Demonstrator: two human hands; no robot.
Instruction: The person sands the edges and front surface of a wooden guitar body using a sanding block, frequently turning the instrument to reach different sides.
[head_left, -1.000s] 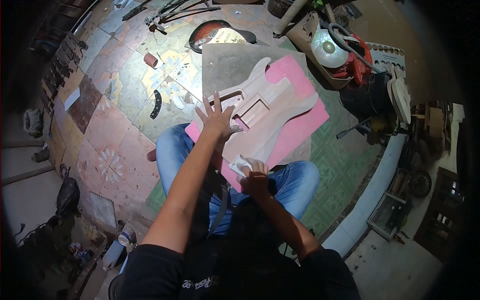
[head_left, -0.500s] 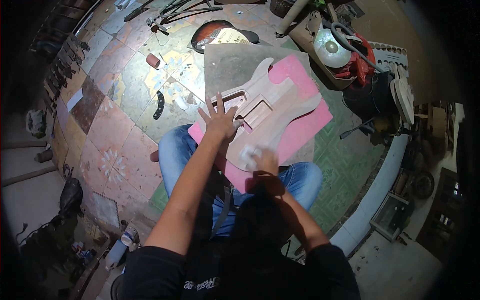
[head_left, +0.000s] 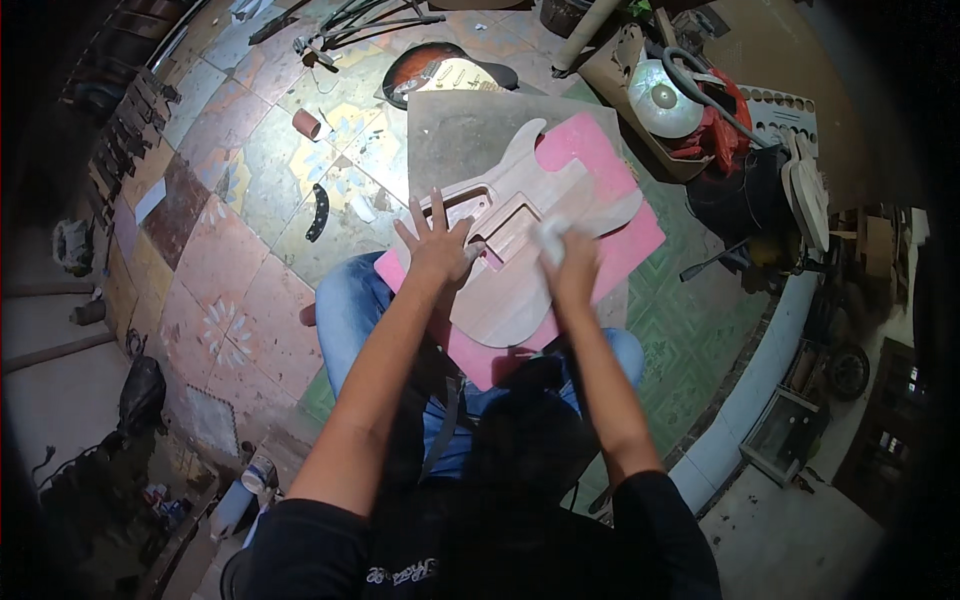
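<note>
A bare wooden guitar body (head_left: 505,295) with routed cavities lies on a pink pad (head_left: 630,255) in front of me. My left hand (head_left: 440,248) rests flat on the body's left side, fingers spread beside the cavities. My right hand (head_left: 572,265), blurred by motion, is closed around a whitish wad (head_left: 548,235), perhaps a cloth or paper, which it presses on the body right of the middle cavity. What exactly the wad is cannot be made out.
Under the pad lies a grey board (head_left: 455,125). Beyond it sits a finished sunburst guitar body (head_left: 425,70). A reddish roll (head_left: 307,123) and a curved black strip (head_left: 318,212) lie on the tiled floor at left. A box with a white round object (head_left: 663,97) stands at far right.
My right hand has swept the whitish wad from the near end of the guitar body forward and right to its middle. My left hand has stayed in place.
</note>
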